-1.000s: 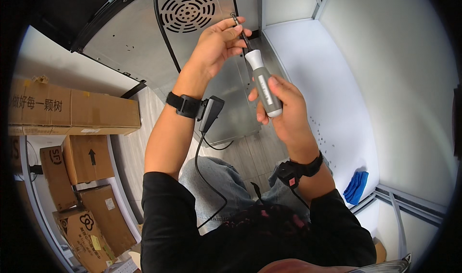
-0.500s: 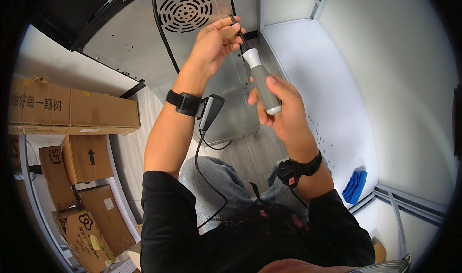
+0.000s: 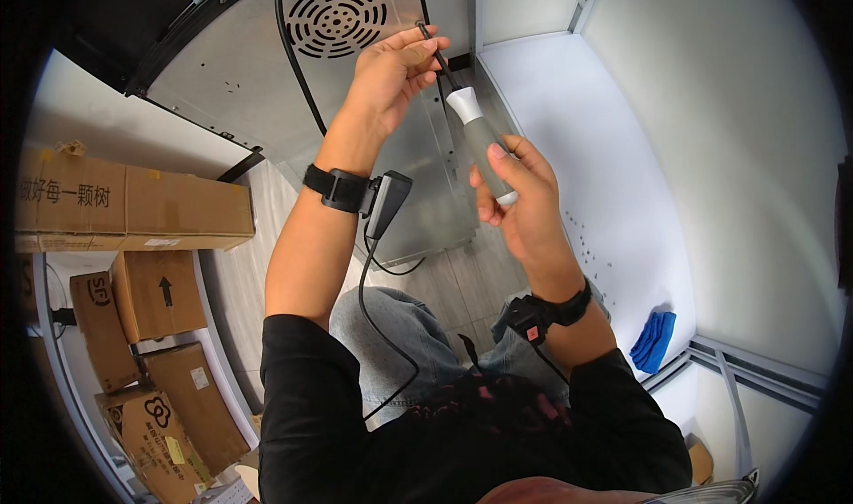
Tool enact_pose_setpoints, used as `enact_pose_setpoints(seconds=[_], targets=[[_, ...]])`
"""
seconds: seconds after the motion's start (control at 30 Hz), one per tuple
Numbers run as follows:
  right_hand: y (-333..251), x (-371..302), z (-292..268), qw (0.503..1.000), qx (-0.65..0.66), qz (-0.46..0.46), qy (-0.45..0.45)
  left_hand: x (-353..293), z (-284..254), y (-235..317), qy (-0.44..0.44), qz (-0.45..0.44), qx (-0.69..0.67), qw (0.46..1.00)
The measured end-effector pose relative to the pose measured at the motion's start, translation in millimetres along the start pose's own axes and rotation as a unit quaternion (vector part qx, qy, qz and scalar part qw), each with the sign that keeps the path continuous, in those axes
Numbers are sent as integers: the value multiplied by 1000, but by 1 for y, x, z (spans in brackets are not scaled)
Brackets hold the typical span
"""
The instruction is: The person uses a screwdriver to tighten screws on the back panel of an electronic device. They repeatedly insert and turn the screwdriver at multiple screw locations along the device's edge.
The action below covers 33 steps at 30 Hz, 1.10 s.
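My right hand [image 3: 529,193] is wrapped round the grey-and-white handle of a screwdriver [image 3: 482,134]. The dark shaft slants up and left from the handle. Near its far end, the fingers of my left hand [image 3: 391,78] pinch the shaft. The tip meets the right edge of a grey metal panel [image 3: 253,87], where a small screw or hole seems to be; my fingertips partly hide this spot. A round slotted vent [image 3: 337,20] lies in the panel just beyond my left hand.
A black cable [image 3: 298,69] runs down across the panel. To the right, a white shelf [image 3: 569,113] holds several tiny screw-like pieces [image 3: 584,242] and a folded blue cloth [image 3: 653,342]. Cardboard boxes [image 3: 187,200] are stacked at the left. A cord trails from my left wrist's strapped device [image 3: 389,204].
My right hand has shifted its hold on the handle, with the fingers turned slightly round it. The left hand still pinches the shaft, and the tip stays at the panel's edge.
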State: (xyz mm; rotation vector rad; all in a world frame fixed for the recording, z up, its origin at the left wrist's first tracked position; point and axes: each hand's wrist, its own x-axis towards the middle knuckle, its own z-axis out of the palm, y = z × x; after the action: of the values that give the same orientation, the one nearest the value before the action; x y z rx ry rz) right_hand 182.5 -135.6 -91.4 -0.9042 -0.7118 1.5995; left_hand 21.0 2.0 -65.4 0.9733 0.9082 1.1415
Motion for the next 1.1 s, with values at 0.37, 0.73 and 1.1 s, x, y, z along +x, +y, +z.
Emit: enact_pose_setpoints(seconds=[0.37,0.73,1.1], targets=[[2,2,-10,996,56,58,-45,-2,4,1,10,4,10,1000],[11,8,-23,967,197,118,-107,-5,9,1,28,15,23,999],[5,6,-16,998,-33,39,-45,-8,14,2,43,24,41,998]])
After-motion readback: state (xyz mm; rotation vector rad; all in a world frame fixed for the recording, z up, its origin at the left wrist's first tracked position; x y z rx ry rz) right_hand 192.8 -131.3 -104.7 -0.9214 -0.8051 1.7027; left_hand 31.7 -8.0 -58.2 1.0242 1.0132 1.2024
